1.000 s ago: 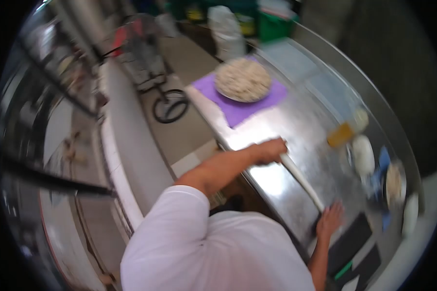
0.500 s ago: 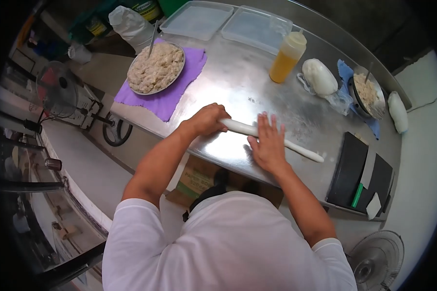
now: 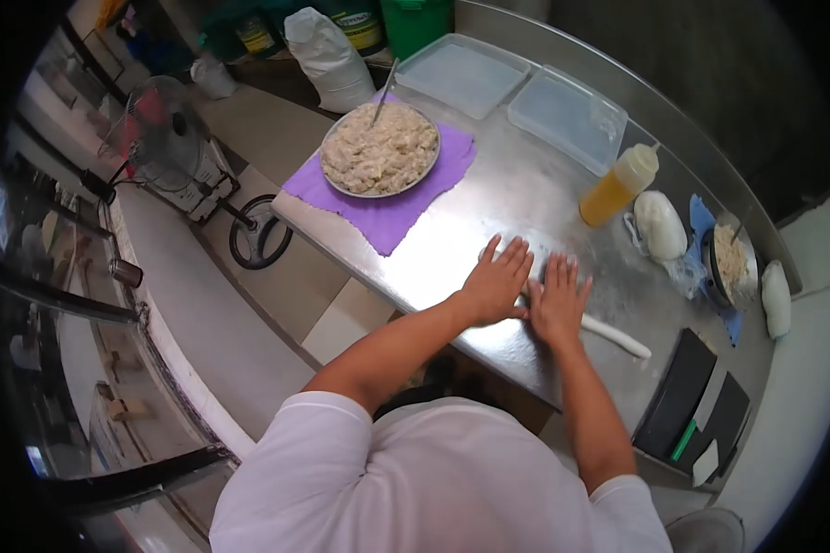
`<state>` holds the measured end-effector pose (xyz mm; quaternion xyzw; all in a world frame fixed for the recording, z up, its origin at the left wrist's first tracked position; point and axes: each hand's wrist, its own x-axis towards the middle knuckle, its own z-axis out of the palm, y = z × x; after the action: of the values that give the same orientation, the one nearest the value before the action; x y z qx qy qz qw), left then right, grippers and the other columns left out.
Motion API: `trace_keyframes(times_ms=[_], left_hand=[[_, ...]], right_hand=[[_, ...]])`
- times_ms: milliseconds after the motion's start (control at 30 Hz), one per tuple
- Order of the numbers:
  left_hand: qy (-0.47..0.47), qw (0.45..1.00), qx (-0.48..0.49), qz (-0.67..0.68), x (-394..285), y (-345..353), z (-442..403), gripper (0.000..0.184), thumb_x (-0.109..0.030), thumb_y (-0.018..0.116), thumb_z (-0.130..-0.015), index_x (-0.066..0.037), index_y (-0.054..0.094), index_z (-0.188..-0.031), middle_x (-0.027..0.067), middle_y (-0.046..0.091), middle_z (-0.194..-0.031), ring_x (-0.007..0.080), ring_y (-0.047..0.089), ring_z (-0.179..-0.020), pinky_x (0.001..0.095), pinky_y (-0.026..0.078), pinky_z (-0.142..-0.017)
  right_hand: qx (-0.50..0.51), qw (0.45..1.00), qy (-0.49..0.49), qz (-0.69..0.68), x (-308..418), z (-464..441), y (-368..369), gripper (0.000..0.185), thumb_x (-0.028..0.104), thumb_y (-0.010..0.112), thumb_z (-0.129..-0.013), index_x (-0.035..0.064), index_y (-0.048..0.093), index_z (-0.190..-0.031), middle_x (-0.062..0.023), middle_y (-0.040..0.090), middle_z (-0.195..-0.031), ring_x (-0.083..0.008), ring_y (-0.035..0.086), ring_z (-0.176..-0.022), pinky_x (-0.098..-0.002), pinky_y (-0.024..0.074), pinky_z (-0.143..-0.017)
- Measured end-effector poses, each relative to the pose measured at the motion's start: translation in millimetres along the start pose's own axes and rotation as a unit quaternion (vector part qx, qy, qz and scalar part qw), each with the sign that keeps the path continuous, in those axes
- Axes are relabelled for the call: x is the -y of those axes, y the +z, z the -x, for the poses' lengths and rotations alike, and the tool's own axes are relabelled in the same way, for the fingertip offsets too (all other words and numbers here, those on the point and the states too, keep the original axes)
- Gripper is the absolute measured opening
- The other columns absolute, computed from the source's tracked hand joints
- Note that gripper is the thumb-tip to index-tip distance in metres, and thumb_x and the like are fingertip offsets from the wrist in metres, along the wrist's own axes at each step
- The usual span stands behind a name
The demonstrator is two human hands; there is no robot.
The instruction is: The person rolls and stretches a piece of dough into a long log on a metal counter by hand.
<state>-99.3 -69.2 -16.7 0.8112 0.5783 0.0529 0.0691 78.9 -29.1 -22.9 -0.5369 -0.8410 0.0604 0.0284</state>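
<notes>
A thin rope of white dough lies on the steel table, its right end sticking out past my hands. My left hand is spread flat over the left part of the rope and hides most of it. Close beside it, my right hand also lies flat on the dough with fingers stretched out. Neither hand grips anything. Behind them stands a squeeze bottle of yellow liquid.
A heaped plate of pale filling with a spoon sits on a purple cloth. Clear plastic trays line the back. To the right are a bagged lump of dough, a bowl of filling and a black board.
My left hand has let go of the dough's left end and now lies flat beside my right hand. The camera view has shifted, so the table appears further right and lower.
</notes>
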Motion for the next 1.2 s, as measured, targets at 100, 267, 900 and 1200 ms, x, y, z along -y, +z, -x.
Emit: trace_keyframes(times_ms=[100, 267, 900, 1200], left_hand=[[-0.011, 0.999, 0.016, 0.037, 0, 3, 20, 0.112, -0.068, 0.067, -0.089, 0.007, 0.027, -0.162, 0.0245, 0.025, -0.171, 0.0377, 0.016, -0.162, 0.0596, 0.006, -0.13], [0.003, 0.995, -0.018, 0.094, 5, -17, 15, 0.104, -0.06, 0.072, -0.09, -0.001, 0.028, -0.165, 0.0274, 0.023, -0.171, 0.0403, 0.015, -0.162, 0.059, 0.008, -0.13], [-0.316, 0.784, -0.304, 0.439, 297, -76, 253, 0.038, -0.023, 0.074, -0.1, 0.004, 0.069, -0.127, 0.0146, 0.077, -0.111, 0.0189, 0.072, -0.101, 0.0341, 0.057, -0.093], [-0.328, 0.81, -0.268, 0.405, 366, -97, 262, 0.037, -0.022, 0.075, -0.097, 0.002, 0.071, -0.125, 0.013, 0.078, -0.106, 0.0177, 0.073, -0.094, 0.0336, 0.058, -0.089]], right_hand=[[0.038, 0.999, -0.009, -0.013, 8, 22, -2, 0.076, 0.051, 0.04, -0.109, 0.0013, 0.029, -0.165, -0.0196, 0.028, -0.172, -0.0399, 0.019, -0.161, -0.0652, 0.0037, -0.127], [0.038, 0.997, 0.006, -0.063, -2, -7, -8, 0.075, 0.05, 0.039, -0.11, 0.0017, 0.028, -0.166, -0.0192, 0.026, -0.173, -0.0395, 0.016, -0.162, -0.0658, 0.0022, -0.127], [-0.008, 0.833, -0.043, -0.552, 197, -44, -14, 0.04, 0.021, 0.052, -0.112, -0.0053, 0.055, -0.143, -0.016, 0.062, -0.142, -0.0244, 0.056, -0.134, -0.0369, 0.0397, -0.116], [0.135, 0.801, -0.081, -0.577, 308, -44, -17, 0.035, 0.019, 0.066, -0.104, -0.0031, 0.067, -0.131, -0.0125, 0.074, -0.117, -0.0208, 0.069, -0.112, -0.0357, 0.0516, -0.101]])
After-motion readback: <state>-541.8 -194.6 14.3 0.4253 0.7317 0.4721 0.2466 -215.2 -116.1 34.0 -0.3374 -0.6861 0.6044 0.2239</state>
